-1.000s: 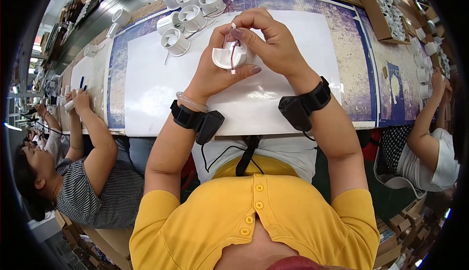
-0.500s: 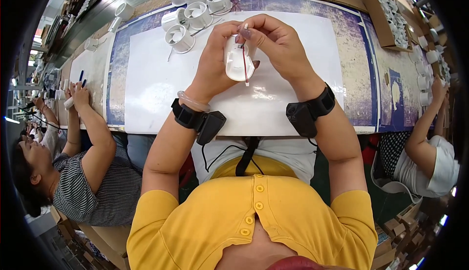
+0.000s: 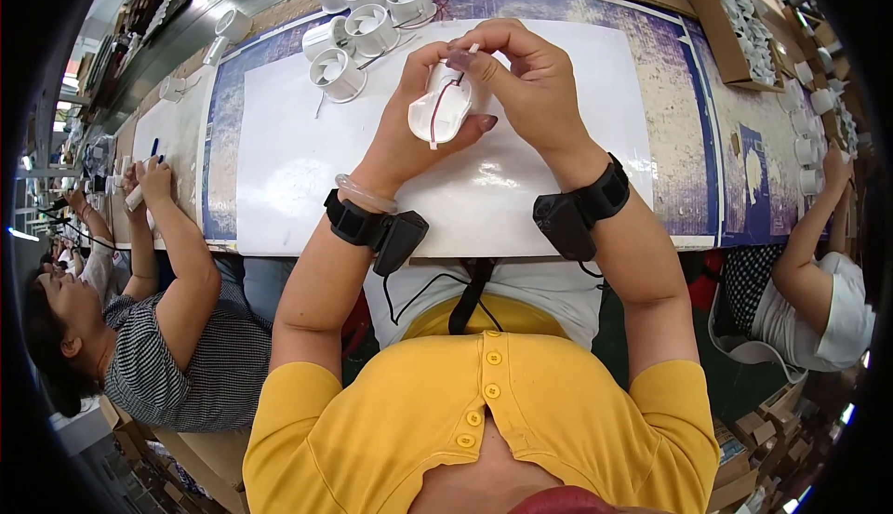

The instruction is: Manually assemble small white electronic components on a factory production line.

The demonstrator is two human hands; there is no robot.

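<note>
My left hand point(image 3: 402, 137) is closed round a white plastic housing point(image 3: 454, 109) with a hollow, rounded near end, tilted over the table. Inside that hollow runs a thin red wire point(image 3: 434, 114), its small white end hanging at the rim. My right hand point(image 3: 535, 86) pinches at the far end of the housing, thumb against fingers. A small white tip point(image 3: 473, 49) shows between those fingers; the rest of what they grip is hidden. Both hands are above a white sheet point(image 3: 307, 179) on the table.
Several white round fan units point(image 3: 337, 74) with wires stand at the far left of the sheet. An open cardboard box point(image 3: 735, 49) of small white parts sits at the far right. Co-workers sit on both sides; the left one's hands point(image 3: 153, 182) hold a small white part.
The housing has tilted and shifted slightly left and toward the far edge. The red wire now lies along its hollow instead of hanging straight past the rim. Both hands remain on it.
</note>
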